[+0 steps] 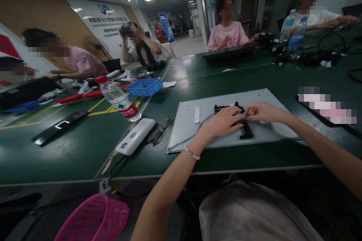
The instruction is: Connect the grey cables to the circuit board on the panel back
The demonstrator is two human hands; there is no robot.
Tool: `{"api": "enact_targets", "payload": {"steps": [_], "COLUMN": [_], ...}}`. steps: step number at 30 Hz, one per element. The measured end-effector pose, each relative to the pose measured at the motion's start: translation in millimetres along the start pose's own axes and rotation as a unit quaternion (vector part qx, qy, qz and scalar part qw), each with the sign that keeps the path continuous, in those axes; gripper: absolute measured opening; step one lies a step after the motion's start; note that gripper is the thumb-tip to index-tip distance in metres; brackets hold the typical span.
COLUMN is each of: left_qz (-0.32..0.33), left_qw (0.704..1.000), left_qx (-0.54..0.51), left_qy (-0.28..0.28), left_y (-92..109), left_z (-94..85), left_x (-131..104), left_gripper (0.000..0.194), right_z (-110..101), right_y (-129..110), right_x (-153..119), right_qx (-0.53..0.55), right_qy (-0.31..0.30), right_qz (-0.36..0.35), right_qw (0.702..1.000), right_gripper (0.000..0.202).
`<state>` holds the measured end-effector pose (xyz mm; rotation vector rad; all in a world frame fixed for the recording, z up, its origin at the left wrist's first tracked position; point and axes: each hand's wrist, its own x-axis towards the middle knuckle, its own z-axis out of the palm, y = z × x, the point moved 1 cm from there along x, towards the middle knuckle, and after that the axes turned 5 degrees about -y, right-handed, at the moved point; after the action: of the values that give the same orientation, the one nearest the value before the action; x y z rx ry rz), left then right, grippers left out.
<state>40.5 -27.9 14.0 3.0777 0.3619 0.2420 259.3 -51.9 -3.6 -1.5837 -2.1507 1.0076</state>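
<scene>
A flat whitish panel [186, 128] lies on the table in front of me, with a black plastic bracket [246, 131] on it. Across the bracket rests my left hand [224, 120], fingers stretched out and thumb apart. My right hand [261, 112] is at the bracket's right side, its fingertips pinched together close to the left fingers. Whatever sits in that pinch is too small and hidden to name. A thin grey cable [202, 123] runs over the panel from under my left hand. Left of the bracket lies a short white strip [197, 115].
Glasses [160, 130], a white power bank [135, 136] and a red-capped water bottle [121, 101] stand or lie to the left. Behind them is a blue tray [144, 87]. A phone [325, 109] lies right. Below is a pink basket [93, 218]. Several people sit around.
</scene>
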Motion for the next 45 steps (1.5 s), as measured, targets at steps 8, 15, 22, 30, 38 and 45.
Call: {"api": "enact_targets", "payload": {"steps": [8, 15, 22, 30, 38, 45], "left_qz": [-0.006, -0.145, -0.355, -0.371, -0.360, -0.344], "left_qw": [1.000, 0.986, 0.932, 0.926, 0.897, 0.867], "left_qx": [-0.001, 0.076, 0.060, -0.053, -0.246, -0.348], "left_qy": [-0.002, 0.039, -0.035, -0.036, 0.078, 0.098], "left_y": [2, -32, -86, -108, -95, -61], "left_z": [-6.3, -31.2, -35.7, -28.8, -67.9, -75.2], "left_x": [-1, -17, -60, -71, -78, -84], "left_gripper": [0.042, 0.036, 0.036, 0.026, 0.016, 0.018], "right_z": [-4, -12, -10, -8, -7, -5], "right_y": [-1, 2, 1, -2, 1, 7], "right_x": [-2, -3, -4, -5, -4, 0], "right_qx": [0.028, 0.039, 0.027, 0.021, 0.011, 0.018], "right_qy": [0.015, 0.104, 0.124, 0.112, 0.102, 0.100], "right_qz": [-0.003, 0.003, -0.011, -0.007, -0.016, -0.024], "right_qw": [1.000, 0.994, 0.992, 0.993, 0.995, 0.995], "right_gripper": [0.033, 0.036, 0.034, 0.032, 0.031, 0.033]}}
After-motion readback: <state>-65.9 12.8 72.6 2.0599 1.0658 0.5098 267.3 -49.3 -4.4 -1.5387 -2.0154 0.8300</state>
